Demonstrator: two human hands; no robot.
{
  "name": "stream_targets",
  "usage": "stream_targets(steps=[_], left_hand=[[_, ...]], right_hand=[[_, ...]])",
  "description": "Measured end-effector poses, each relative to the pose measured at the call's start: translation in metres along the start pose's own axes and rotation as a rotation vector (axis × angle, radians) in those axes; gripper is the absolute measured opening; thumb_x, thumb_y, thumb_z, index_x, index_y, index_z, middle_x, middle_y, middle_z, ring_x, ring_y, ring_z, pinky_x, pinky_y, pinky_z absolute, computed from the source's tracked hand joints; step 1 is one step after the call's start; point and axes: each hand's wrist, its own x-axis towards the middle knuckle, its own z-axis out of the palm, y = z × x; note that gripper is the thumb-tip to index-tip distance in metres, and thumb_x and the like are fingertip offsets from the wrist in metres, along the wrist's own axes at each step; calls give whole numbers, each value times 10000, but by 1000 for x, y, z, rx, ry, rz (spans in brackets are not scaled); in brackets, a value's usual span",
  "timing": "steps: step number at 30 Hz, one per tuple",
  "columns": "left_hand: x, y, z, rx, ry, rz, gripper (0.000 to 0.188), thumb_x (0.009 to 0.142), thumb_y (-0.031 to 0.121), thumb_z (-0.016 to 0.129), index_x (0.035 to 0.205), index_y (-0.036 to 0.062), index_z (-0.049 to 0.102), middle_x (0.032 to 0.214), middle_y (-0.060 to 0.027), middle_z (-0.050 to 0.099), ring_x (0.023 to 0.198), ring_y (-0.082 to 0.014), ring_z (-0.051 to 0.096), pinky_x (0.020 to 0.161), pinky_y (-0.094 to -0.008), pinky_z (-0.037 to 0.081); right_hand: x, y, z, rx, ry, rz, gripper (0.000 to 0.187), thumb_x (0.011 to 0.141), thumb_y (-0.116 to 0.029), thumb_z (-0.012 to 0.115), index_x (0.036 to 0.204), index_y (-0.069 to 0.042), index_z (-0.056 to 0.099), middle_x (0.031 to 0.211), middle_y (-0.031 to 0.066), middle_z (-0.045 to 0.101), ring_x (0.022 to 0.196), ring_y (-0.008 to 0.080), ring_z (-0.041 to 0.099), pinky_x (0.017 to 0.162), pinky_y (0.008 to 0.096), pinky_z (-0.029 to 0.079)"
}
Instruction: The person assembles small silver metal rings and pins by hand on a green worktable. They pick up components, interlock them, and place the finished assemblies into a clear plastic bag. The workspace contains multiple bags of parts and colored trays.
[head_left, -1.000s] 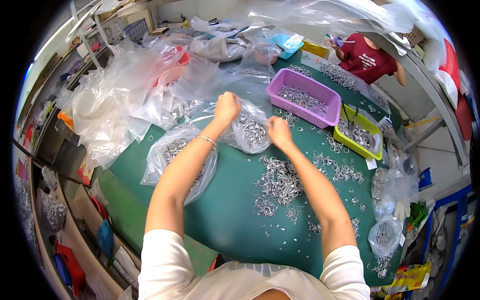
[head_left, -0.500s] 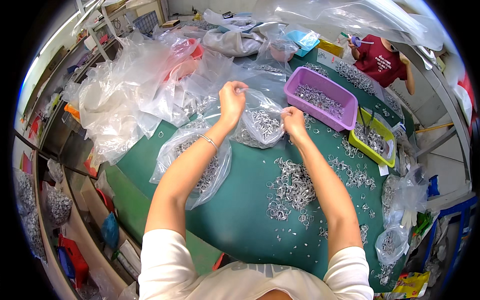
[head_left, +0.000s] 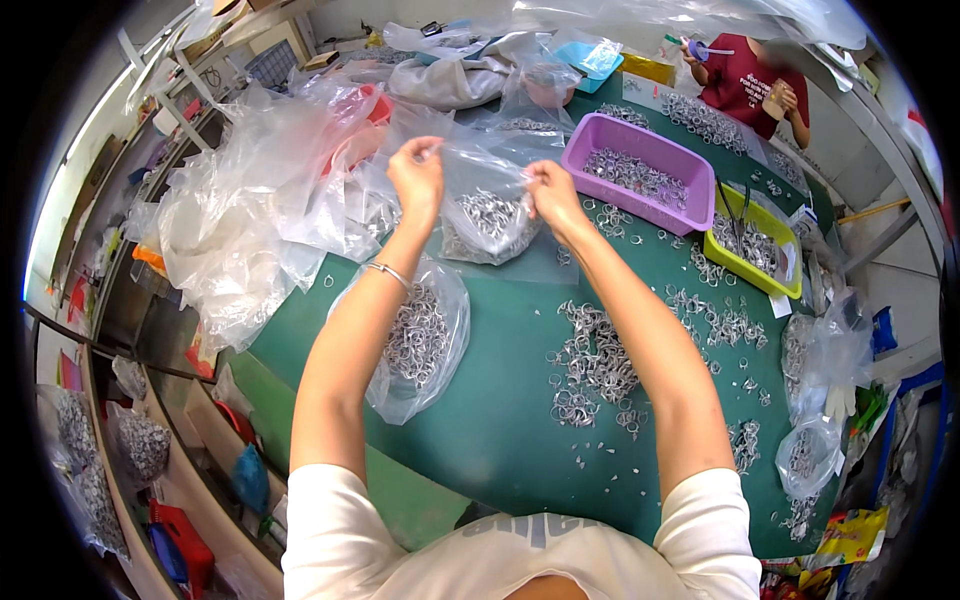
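A clear plastic bag (head_left: 487,240) with small silver ring-shaped metal parts in its bottom rests on the green table. My left hand (head_left: 418,178) pinches the bag's mouth on the left, fingers closed on the film. On the other side my right hand (head_left: 553,200) grips the edge of the same bag, so the film stretches between both hands. Below my left forearm stands a second clear bag (head_left: 455,345) full of similar rings, its mouth open. A loose pile of rings (head_left: 595,360) lies beside my right forearm.
A purple bin (head_left: 640,204) and a yellow-green bin (head_left: 752,266) with pliers stand at the right. Empty plastic bags (head_left: 240,200) heap up at the left. Across the table a person in a dark red shirt (head_left: 742,85) holds a cup. Shelves line the left side.
Both hands have moved up and left, drawing the bag's mouth higher and wider. The person opposite now holds a cup near the chest. My view has shifted slightly.
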Motion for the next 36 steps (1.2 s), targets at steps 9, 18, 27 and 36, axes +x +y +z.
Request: stream_targets(steps=[9,18,27,36], left_hand=[[-12,-15,-40,548,-319,140,293,743,54,639,1034,17,625,994,-205,596,948,-334,575,841,-389,459],[-127,41,85,299,-1158,360,507,759,22,590,1206,-128,403,1289,-308,363,1216,-452,367,1028,-466,326],[-120,-53,176,922,-786,78,610,705,67,655,1256,-45,418,1326,-291,350,1236,-492,322,1023,-456,339],[-180,-18,168,222,-783,374,617,630,-118,552,1226,-63,399,1336,-282,321,1252,-486,295,1052,-512,265]], right_hand=[[-15,35,-13,-25,-197,11,297,832,-142,627,1101,-28,571,938,84,602,775,134,593,678,289,485],[11,82,-127,-1039,-318,-369,473,798,-264,638,1232,-111,527,1294,92,503,1238,293,413,1019,442,324],[-47,56,-181,-930,-830,-82,409,846,-312,612,1195,-101,576,1288,125,517,1193,328,469,1010,393,367],[13,90,-160,-1036,-288,-458,373,860,-132,553,1222,-44,526,1342,131,455,1224,309,436,1016,412,346]])
